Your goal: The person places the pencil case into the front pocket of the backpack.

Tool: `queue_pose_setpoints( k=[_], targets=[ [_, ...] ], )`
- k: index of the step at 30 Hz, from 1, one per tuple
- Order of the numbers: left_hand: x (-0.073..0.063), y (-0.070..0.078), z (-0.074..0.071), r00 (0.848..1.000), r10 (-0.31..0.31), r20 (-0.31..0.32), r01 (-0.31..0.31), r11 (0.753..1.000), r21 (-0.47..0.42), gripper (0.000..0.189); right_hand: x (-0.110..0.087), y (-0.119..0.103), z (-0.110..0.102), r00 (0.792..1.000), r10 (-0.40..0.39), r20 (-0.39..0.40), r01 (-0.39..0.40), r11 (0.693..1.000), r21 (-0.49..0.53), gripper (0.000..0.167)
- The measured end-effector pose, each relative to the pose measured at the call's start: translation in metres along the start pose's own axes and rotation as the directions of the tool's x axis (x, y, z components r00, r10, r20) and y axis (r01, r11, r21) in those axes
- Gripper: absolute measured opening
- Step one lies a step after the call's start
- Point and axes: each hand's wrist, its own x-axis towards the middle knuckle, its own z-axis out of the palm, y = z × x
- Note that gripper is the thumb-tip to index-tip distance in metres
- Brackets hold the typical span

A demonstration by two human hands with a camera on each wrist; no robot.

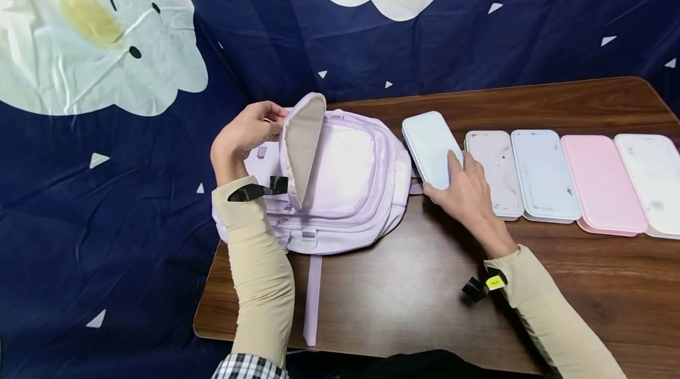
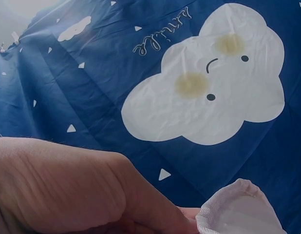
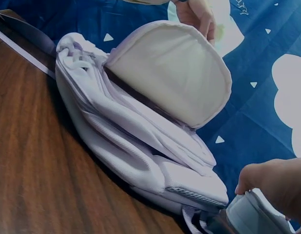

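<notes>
A pale lavender backpack (image 1: pixel 345 172) lies on the wooden table with its front pocket flap (image 1: pixel 305 149) lifted upright. My left hand (image 1: pixel 247 134) pinches that flap by its edge, and the left wrist view catches the fingertips at the flap's corner (image 2: pixel 240 209). The flap's beige lining (image 3: pixel 175 73) faces the right wrist camera. Just right of the backpack, my right hand (image 1: pixel 467 193) grips a light blue flat case (image 1: pixel 431 143) with rounded corners, thumb on one long side and fingers on the other. The case slants toward the backpack's end.
To the right stand several similar cases in a row: a greyish one (image 1: pixel 494 175), a pale blue one (image 1: pixel 545 175), a pink one (image 1: pixel 602 184) and a white one (image 1: pixel 650 184). A lavender strap (image 1: pixel 313 302) hangs toward the table's front edge. Behind is a dark blue cloth (image 1: pixel 239 25) with clouds.
</notes>
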Motion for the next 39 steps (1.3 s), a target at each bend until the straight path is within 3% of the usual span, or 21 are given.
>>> queue_pose_setpoints(
  k=[10,17,24,30,39],
  targets=[
    [0.0,-0.001,-0.001,1.0,-0.016,-0.004,0.016,1.0,0.006,0.03,0.015,0.0,-0.01,0.993,-0.115,-0.004,0.115,0.992,0.058,0.082],
    [0.002,-0.003,0.0,1.0,-0.009,-0.011,0.009,1.0,0.002,0.029,0.023,0.0,-0.013,0.975,-0.223,-0.02,0.224,0.973,0.061,0.084],
    [0.001,-0.004,0.0,1.0,-0.002,-0.017,0.003,1.0,0.008,0.028,0.031,-0.002,-0.017,0.944,-0.329,0.038,0.327,0.944,0.05,0.085],
    [0.001,-0.005,0.001,1.0,-0.002,-0.021,0.002,1.0,0.0,0.028,0.036,-0.004,-0.018,0.925,-0.362,0.113,0.357,0.932,0.065,0.089],
    [-0.001,-0.005,0.001,1.0,-0.007,-0.029,0.007,1.0,-0.01,0.029,0.043,-0.005,-0.01,0.89,-0.425,0.164,0.419,0.905,0.072,0.086]
  ],
)
